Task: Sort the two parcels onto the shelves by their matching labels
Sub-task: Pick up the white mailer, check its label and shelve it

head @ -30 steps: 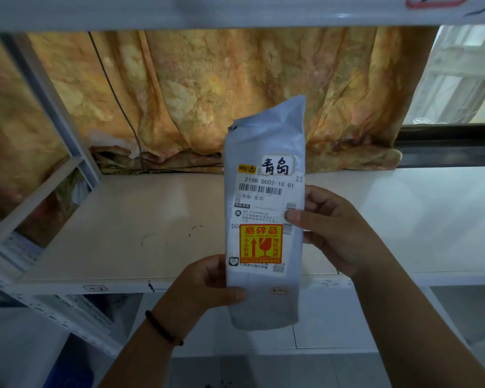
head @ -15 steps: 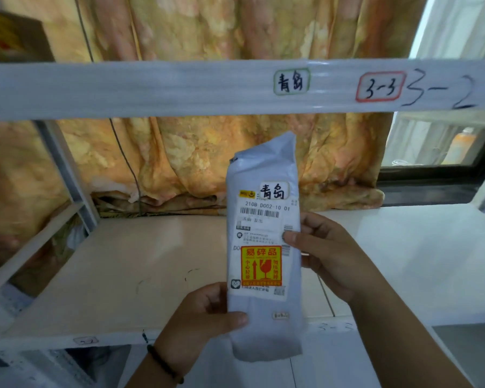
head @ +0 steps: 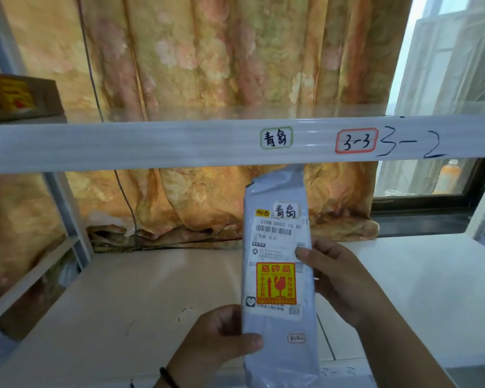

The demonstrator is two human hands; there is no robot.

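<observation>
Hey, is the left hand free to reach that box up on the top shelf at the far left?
Probably not yet. The left hand is gripping the bottom of the grey parcel, which the right hand steadies. The box sits above the shelf rail, with nothing in front of it.

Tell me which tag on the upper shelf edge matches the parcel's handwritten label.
The green-bordered tag, left of the red-bordered "3-3" tag. It bears the same two handwritten characters as the white label atop the parcel; the red one holds only numbers.
</observation>
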